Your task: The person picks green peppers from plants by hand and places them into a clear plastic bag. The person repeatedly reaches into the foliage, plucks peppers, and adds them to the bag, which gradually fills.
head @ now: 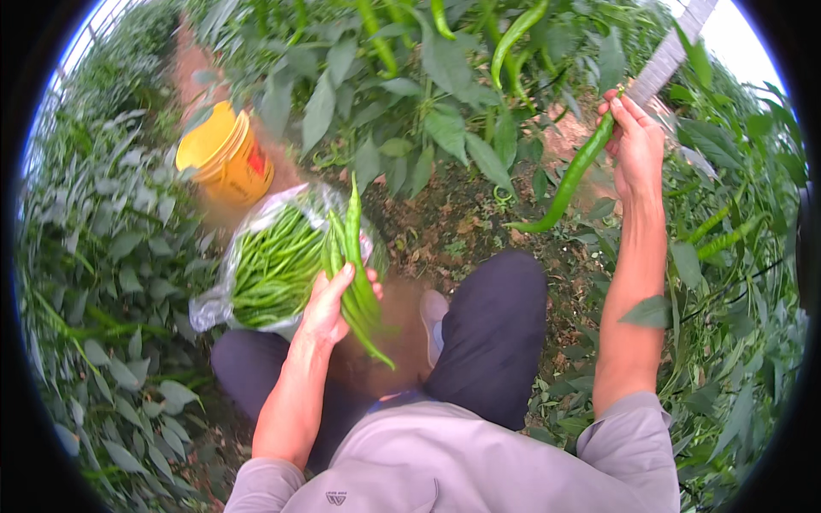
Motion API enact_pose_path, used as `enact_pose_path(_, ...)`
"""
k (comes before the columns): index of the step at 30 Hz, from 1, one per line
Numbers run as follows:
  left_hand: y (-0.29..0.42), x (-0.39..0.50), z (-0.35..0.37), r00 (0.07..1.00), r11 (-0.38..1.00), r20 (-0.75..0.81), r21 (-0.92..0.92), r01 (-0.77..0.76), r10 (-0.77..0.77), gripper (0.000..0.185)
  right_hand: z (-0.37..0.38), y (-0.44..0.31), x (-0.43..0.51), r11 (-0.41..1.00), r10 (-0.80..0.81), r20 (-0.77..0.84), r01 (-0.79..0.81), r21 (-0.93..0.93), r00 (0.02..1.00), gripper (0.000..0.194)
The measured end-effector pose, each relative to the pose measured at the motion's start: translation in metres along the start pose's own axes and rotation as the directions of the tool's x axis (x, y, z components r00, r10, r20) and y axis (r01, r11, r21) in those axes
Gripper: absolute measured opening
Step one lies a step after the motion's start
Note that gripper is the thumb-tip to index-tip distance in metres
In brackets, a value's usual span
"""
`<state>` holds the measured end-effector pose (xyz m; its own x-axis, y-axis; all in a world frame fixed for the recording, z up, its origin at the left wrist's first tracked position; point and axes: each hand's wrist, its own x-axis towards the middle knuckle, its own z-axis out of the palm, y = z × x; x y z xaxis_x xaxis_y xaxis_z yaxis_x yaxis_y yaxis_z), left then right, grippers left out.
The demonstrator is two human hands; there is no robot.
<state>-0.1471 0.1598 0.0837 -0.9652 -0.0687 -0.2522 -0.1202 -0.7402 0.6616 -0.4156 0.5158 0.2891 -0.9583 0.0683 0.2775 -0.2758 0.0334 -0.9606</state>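
Observation:
Several long green chili peppers [355,269] lie across my left hand [331,301], which is closed around their middles. Beneath and beside that hand sits a clear plastic bag [215,306], its mouth spread wide. A heap of green chili peppers [272,263] fills the bag. Up at the right, my right hand [635,138] pinches one long curved green chili pepper [580,170] near its stem end. That pepper hangs down and to the left, its tip bent sideways. Leaves of a pepper plant are close to my right fingers.
A yellow plastic bucket [240,170] bearing writing stands beyond the bag. Pepper plants [442,115] with hanging peppers [516,38] rise in front, and more foliage [115,256] flanks both sides. A grey post [670,48] slants at upper right. Dry leaves cover the soil [442,231].

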Motion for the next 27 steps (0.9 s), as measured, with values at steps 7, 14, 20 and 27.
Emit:
enact_pose_path(7, -0.009, -0.017, -0.004, 0.982, 0.997, -0.189, -0.077, -0.005, -0.010, 0.038, 0.117, 0.004, -0.122, 0.984, 0.117, 0.580, -0.172, 0.041, 0.807, 0.029)
enact_pose_path(14, -0.025, -0.039, 0.002, 0.983, 0.991, -0.181, -0.130, -0.020, -0.003, 0.039, 0.233, 0.063, -0.201, 0.932, 0.318, 0.680, -0.347, -0.099, 0.660, 0.022)
enact_pose_path(20, -0.031, -0.055, -0.013, 0.977, 0.976, -0.212, -0.210, -0.054, 0.009, 0.052, 0.287, 0.107, -0.236, 0.976, 0.160, 0.626, -0.028, -0.215, 0.764, 0.027)
enact_pose_path(27, -0.022, -0.062, -0.037, 0.918, 0.950, -0.379, -0.227, -0.213, 0.115, 0.033, 0.276, 0.107, -0.282, 0.978, 0.029, 0.738, 0.133, -0.160, 0.675, 0.063)
